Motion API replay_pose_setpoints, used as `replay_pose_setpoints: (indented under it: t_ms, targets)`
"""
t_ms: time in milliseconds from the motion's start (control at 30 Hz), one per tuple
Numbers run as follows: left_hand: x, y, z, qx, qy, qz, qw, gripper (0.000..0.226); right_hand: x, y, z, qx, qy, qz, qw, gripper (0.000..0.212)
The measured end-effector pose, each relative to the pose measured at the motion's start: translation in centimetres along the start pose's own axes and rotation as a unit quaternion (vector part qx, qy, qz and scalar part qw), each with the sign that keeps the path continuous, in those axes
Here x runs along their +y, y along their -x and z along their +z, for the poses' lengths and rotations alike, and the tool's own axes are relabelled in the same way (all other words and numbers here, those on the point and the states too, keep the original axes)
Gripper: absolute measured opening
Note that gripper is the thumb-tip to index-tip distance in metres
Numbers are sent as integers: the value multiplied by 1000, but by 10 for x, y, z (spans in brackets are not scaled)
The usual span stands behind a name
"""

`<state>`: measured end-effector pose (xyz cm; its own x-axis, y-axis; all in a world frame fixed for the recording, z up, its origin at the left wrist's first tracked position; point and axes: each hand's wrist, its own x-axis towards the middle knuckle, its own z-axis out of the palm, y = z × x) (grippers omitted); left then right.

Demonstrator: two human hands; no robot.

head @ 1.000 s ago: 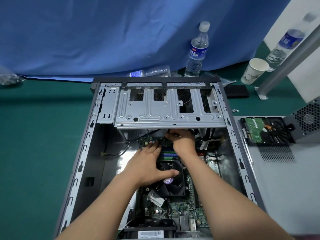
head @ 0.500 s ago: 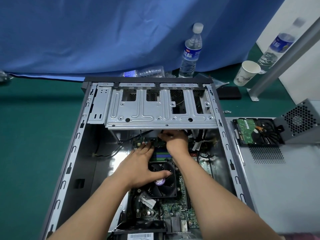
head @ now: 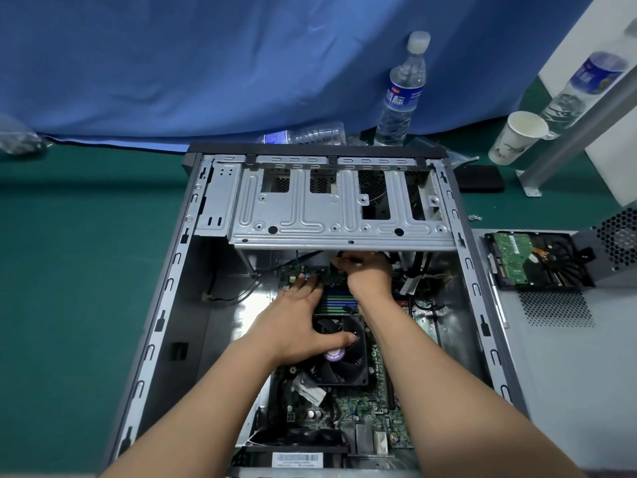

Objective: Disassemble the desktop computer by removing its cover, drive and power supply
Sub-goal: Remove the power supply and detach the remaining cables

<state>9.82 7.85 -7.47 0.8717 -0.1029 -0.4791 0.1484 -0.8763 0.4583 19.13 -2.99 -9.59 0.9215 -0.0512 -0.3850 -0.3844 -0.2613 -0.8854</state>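
Brace the flat, open left hand [head: 300,326] on the black square cooler fan [head: 339,353] while the right hand [head: 367,276], fingers apparently pinching a hidden connector under the grey steel drive cage [head: 337,208], pulls straight.

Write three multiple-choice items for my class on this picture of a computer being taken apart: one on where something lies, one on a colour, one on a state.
1. Where does the hard drive lie?
A. inside the case
B. on the grey panel right of the case
C. on the blue cloth

2. What colour is the table cover?
A. green
B. red
C. white

3. How does the left hand lie?
A. curled round a bottle
B. fingers out flat, resting on the fan
C. lifted clear of the case

Key: 1 B, the drive sits on the grey panel outside the case. 2 A, green shows all round the case. 3 B, its fingers are straight and the thumb lies across the fan.
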Motion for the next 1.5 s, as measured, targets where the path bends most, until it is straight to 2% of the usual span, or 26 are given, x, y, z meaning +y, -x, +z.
replay_pose_setpoints:
  t_ms: [133,233,433,600,633,767,967,1133,1300,1500]
  targets:
    - [1,0,1,-2,1,-1,1000,109,1,1,-3,-24,2,-19,1000,13]
    - [1,-1,1,0,1,-3,1000,109,1,1,-5,-46,15,-31,998,12]
    - [2,0,0,3,10,-4,1000,108,-1,-1,-1,-4,-11,3,1000,13]
    - [3,1,0,7,13,-2,1000,108,0,1,-4,-54,22,-33,998,8]
    - [3,1,-1,6,12,-2,1000,108,1,1,-4,-54,28,-38,997,3]
    - [4,2,-2,5,14,-2,1000,108,1,-1,-1,-6,5,-20,1000,3]
    - [3,2,-2,2,10,1,1000,108,1,0,-4,-41,45,-44,997,7]
    - [3,2,-2,0,12,-1,1000,108,0,-1,-2,-5,-7,-13,1000,7]
    - [3,2,-1,5,15,3,1000,107,1,2,-4,-35,44,-48,997,3]
    - [2,2,-1,2,8,5,1000,108,-2,0,-1,-7,11,-29,999,5]
